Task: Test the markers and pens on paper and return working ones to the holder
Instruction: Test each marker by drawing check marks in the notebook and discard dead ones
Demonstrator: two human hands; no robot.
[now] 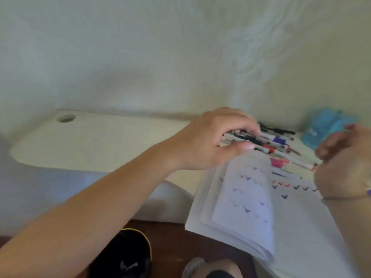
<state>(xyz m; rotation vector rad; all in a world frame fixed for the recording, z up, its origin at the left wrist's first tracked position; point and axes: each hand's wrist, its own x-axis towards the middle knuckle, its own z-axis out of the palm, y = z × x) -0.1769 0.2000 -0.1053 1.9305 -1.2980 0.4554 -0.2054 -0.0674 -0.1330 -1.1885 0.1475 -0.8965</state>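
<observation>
Markers and pens (267, 144) lie bundled above the open notebook (281, 217), long axes pointing right and slightly toward the person. Left hand (216, 139) grips the bundle's left ends. Right hand (345, 163) hovers beside the tips, fingers curled; its contents cannot be determined. Blue holder (325, 127) stands behind it.

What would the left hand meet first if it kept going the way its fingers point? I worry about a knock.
Probably the right hand: the left hand and its pens point toward it. Depth is unclear.
</observation>
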